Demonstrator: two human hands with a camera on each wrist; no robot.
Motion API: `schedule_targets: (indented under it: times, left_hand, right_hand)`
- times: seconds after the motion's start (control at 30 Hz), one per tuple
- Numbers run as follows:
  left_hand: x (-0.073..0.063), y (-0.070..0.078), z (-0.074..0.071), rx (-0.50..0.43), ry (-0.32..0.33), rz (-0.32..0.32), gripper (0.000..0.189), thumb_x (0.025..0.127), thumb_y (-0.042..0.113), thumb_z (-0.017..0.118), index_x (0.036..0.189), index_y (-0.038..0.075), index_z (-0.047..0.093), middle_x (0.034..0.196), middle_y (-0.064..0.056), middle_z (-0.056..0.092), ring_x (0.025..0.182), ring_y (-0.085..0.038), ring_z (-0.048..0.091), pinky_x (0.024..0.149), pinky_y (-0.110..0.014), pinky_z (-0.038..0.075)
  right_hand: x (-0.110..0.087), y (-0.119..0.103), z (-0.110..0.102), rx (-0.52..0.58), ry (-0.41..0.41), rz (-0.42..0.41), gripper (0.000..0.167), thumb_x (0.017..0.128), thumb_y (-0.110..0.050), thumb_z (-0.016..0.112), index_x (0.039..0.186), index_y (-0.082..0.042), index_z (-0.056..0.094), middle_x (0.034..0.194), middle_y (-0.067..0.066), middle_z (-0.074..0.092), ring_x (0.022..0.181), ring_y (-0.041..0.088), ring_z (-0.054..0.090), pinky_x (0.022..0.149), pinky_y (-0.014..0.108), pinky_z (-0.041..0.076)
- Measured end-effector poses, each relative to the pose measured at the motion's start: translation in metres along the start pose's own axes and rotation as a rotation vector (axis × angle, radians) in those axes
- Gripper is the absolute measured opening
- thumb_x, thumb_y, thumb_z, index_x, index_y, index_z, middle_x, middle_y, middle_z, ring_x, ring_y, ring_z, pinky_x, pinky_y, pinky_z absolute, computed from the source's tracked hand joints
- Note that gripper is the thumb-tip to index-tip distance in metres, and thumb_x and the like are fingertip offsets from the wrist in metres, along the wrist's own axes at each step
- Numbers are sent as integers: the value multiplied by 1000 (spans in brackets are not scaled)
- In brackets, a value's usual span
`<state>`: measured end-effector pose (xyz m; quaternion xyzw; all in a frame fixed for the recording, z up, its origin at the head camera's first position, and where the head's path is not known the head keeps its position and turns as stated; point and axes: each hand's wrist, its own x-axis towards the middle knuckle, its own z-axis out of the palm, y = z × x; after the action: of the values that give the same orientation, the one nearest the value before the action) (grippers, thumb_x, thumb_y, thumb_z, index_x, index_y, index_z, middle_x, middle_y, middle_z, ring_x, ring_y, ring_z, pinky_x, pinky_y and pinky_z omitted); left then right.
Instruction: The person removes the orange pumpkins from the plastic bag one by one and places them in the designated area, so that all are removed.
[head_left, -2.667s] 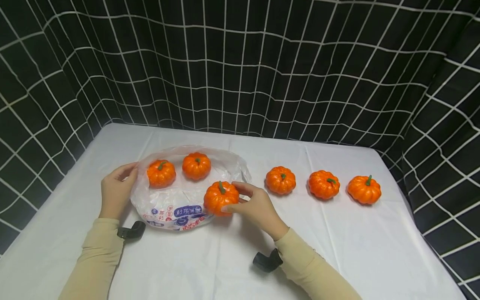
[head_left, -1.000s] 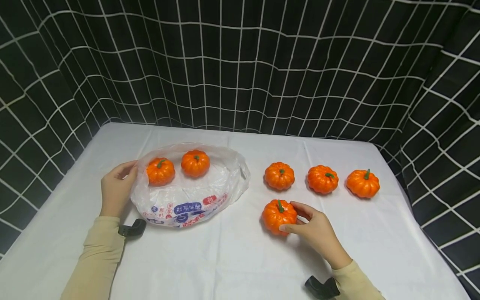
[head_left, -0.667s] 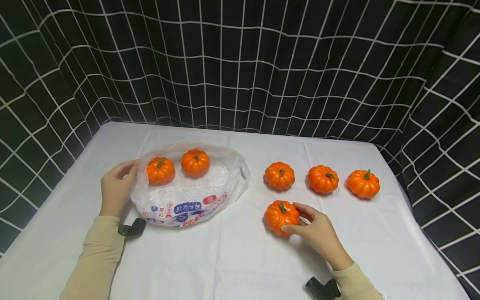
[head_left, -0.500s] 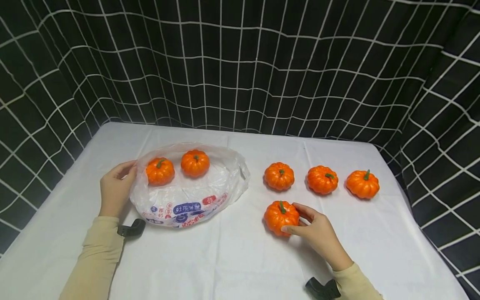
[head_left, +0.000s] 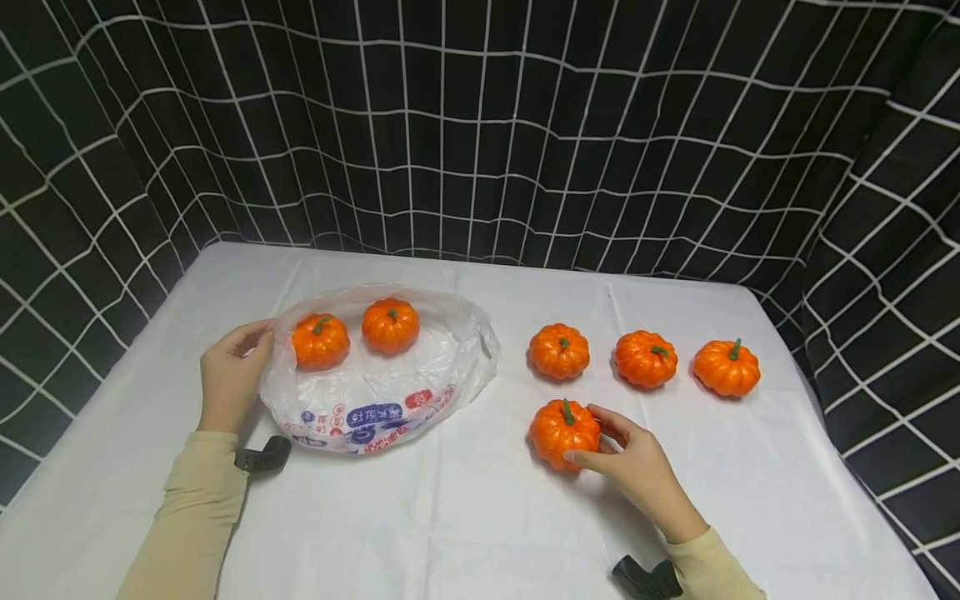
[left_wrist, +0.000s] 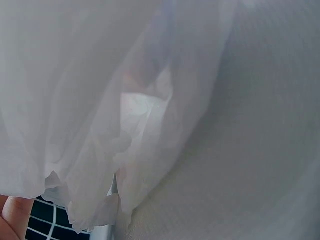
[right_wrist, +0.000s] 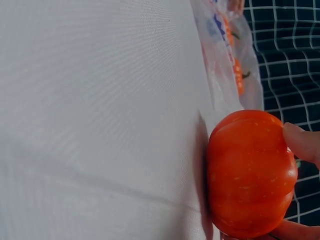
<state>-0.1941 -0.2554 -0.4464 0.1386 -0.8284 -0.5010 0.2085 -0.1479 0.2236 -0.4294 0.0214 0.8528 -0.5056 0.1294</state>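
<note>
My left hand (head_left: 232, 379) pinches the left edge of a translucent plastic bag (head_left: 390, 385) with blue and red print. In the left wrist view the bag (left_wrist: 90, 100) fills much of the frame and covers most of that hand. Inside the bag sit two small orange pumpkins, one pumpkin (head_left: 324, 346) near my left hand and another pumpkin (head_left: 392, 329) farther back. My right hand (head_left: 637, 467) holds a third pumpkin (head_left: 561, 437) from its right side, thumb in front. The right wrist view shows this pumpkin (right_wrist: 250, 175) low at the white cloth, its green stem mostly hidden.
Three more pumpkins stand in a row at the right: a near one (head_left: 558, 352), a middle one (head_left: 646, 360) and an end one (head_left: 726, 368). A white cloth (head_left: 465, 533) covers the table. Black curtain (head_left: 465, 142) with white grid lines surrounds the back and sides.
The held pumpkin has moved right, from the bag's near right rim to the cloth beside it, my right hand still gripping it. It barely shifts lately. My left hand stays on the bag.
</note>
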Motion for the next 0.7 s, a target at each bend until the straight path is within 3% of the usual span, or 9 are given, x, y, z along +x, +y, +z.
schedule_targets:
  times: [0.5, 0.7]
  left_hand:
    - [0, 3, 0, 6, 0, 10, 32, 98, 22, 60, 124, 5, 68, 127, -15, 69, 126, -31, 61, 107, -49, 48]
    - [0, 2, 0, 6, 2, 10, 32, 98, 22, 60, 123, 5, 69, 126, -15, 69, 125, -30, 61, 107, -49, 49]
  right_hand:
    - [-4, 2, -2, 7, -18, -31, 82, 83, -18, 81, 150, 1, 38, 157, 22, 37, 145, 36, 39, 111, 36, 41]
    - [-11, -9, -3, -19, 55, -99, 81, 80, -13, 82, 148, 0, 41, 159, 18, 36, 149, 36, 32, 113, 34, 37]
